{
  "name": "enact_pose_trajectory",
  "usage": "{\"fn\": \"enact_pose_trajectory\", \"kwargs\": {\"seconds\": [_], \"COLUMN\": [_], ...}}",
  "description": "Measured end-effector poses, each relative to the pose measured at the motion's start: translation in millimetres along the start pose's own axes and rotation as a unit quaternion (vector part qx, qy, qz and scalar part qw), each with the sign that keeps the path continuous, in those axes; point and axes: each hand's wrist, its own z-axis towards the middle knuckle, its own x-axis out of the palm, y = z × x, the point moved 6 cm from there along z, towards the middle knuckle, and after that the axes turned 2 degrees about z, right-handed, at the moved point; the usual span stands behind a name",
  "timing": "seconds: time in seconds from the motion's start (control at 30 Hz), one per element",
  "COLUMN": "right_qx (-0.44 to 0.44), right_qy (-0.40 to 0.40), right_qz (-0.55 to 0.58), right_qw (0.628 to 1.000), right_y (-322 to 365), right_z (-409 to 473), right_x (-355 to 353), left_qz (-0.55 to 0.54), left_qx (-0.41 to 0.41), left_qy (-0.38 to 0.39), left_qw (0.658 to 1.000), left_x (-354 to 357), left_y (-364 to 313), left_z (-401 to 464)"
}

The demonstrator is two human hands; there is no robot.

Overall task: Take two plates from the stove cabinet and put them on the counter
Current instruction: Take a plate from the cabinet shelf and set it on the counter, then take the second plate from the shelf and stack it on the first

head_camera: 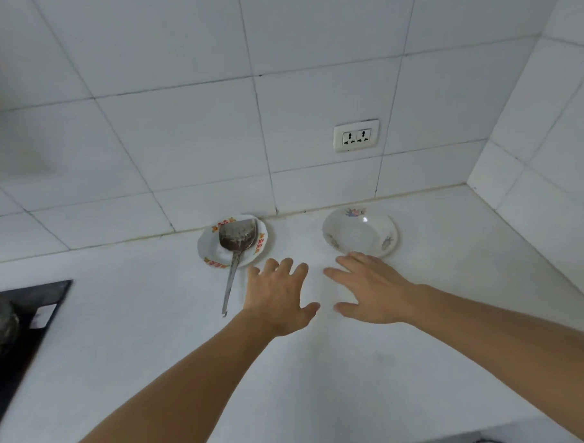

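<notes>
Two white plates rest on the white counter [324, 370] against the tiled wall. The left plate [207, 246] has orange-red flowers on its rim and carries a metal spatula [235, 247]. The right plate [359, 233] is deeper, with faint blue flowers. My left hand [277, 297] hovers over the counter with fingers spread, just in front of the left plate, holding nothing. My right hand [370, 291] is spread too, its fingertips at the near rim of the right plate. The stove cabinet is out of view.
A black stove top [24, 333] with a dark pot fills the left edge. The spatula's handle [228, 291] sticks out over the counter beside my left hand. A double wall socket [356, 136] sits above the right plate. A tiled side wall [542, 163] closes the right.
</notes>
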Motion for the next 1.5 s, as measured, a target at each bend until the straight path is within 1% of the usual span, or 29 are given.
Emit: {"fn": "enact_pose_trajectory", "kwargs": {"seconds": [0.13, 0.3, 0.5, 0.7, 0.9, 1.13, 1.33, 1.5], "right_qx": [0.01, 0.005, -0.024, -0.076, -0.155, -0.262, -0.356, -0.411], "right_qy": [-0.003, -0.012, -0.011, -0.011, 0.01, 0.019, 0.003, 0.016], "right_qz": [0.005, 0.011, 0.008, -0.005, -0.005, -0.022, -0.035, -0.022], "right_qw": [1.0, 1.0, 1.0, 0.997, 0.988, 0.965, 0.934, 0.911], "right_y": [50.6, 103.6, 150.7, 194.4, 261.4, 378.1, 513.4, 632.5], "right_z": [-19.4, -38.3, -55.6, -62.5, -77.5, -89.7, -111.9, -148.4], "right_x": [13.3, 13.3, 2.8, -3.8, 6.2, 13.7, 18.2, 45.6], "left_qz": [0.006, 0.014, 0.007, 0.004, -0.009, -0.018, -0.027, -0.035], "left_qx": [-0.005, -0.018, -0.052, -0.118, -0.211, -0.31, -0.401, -0.45], "left_qy": [0.006, 0.002, -0.009, -0.018, 0.008, 0.015, -0.002, -0.008], "left_qw": [1.0, 1.0, 0.999, 0.993, 0.977, 0.95, 0.916, 0.892], "left_x": [10.3, 8.7, -2.2, -12.3, -8.1, -7.1, -9.5, 10.2], "left_y": [20.0, 44.4, 63.9, 83.5, 102.5, 143.6, 193.1, 230.1], "left_z": [-55.2, -109.6, -160.0, -216.7, -297.3, -413.6, -543.4, -668.5]}}
